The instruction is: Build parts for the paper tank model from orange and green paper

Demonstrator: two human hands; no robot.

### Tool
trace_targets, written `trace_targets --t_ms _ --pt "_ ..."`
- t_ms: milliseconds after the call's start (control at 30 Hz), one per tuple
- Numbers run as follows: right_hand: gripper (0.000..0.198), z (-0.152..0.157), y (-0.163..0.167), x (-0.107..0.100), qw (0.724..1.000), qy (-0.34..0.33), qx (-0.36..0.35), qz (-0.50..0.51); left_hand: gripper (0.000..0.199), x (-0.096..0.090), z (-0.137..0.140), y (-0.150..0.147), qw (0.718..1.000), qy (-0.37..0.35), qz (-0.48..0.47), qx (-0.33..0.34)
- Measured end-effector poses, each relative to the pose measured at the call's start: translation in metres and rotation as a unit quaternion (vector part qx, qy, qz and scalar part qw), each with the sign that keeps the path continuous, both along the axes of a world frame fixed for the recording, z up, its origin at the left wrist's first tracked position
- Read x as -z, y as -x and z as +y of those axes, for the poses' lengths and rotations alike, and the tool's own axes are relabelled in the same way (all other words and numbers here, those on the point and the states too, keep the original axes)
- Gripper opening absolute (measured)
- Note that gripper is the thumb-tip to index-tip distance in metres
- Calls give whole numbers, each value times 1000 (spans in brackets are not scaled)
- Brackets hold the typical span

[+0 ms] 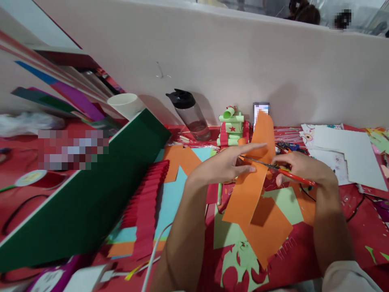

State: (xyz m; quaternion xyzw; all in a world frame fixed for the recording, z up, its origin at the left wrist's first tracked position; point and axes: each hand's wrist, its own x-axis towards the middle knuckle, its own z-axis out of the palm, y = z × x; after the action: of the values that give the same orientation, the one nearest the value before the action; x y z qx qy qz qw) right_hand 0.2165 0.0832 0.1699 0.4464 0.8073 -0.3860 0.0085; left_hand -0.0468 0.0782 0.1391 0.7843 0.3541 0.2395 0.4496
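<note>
Between my hands stands a long strip of orange paper (247, 194), raised above the table. My left hand (220, 164) grips it from the left, fingers pointing right along its face. A pair of scissors (294, 176) with red-orange handles is in my right hand (310, 168), and the blades lie across the middle of the strip. How deep the blades cut is hard to tell. Below lie another orange sheet (270, 239), a light green sheet (284, 202) and a light green scrap with cut-out shapes (237, 267).
A dark green board (91, 190) leans at left beside pleated red paper (146, 207). Along the white partition (227, 52) stand a water bottle (191, 115), a green paper-roll model (232, 127) and a phone (260, 108). White sheets (361, 158) lie at right; a white cable (154, 251) runs front left.
</note>
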Motion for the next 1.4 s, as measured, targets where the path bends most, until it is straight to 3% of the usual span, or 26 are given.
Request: trace_targets --t_ms 233,433,667,833,1000,1133,1200,1267,1400 --pt "44 -2 2 1 1000 6 -21 14 64 0 1 -2 999 -15 30 0" --pt "27 -3 6 -1 1000 -9 -8 -8 63 4 2 -3 999 -28 32 3" --pt "21 -2 6 -1 1000 -11 -6 -8 66 3 1 -2 998 -38 44 4" --pt "34 3 -23 1 998 36 -21 45 64 -3 -2 14 1000 -15 -1 -6" --pt "60 6 -73 17 978 70 -61 188 62 -4 -1 36 999 -9 -42 -10" --pt "62 3 -74 24 918 16 92 386 60 0 0 40 997 -26 -60 34" --pt "50 6 -60 26 908 -28 146 391 58 2 0 37 996 -26 -64 62" --pt "49 14 -44 30 908 -46 169 380 55 3 0 32 993 -19 -61 98" --pt "54 30 -24 47 906 -60 136 397 51 6 2 19 983 -4 -47 176"
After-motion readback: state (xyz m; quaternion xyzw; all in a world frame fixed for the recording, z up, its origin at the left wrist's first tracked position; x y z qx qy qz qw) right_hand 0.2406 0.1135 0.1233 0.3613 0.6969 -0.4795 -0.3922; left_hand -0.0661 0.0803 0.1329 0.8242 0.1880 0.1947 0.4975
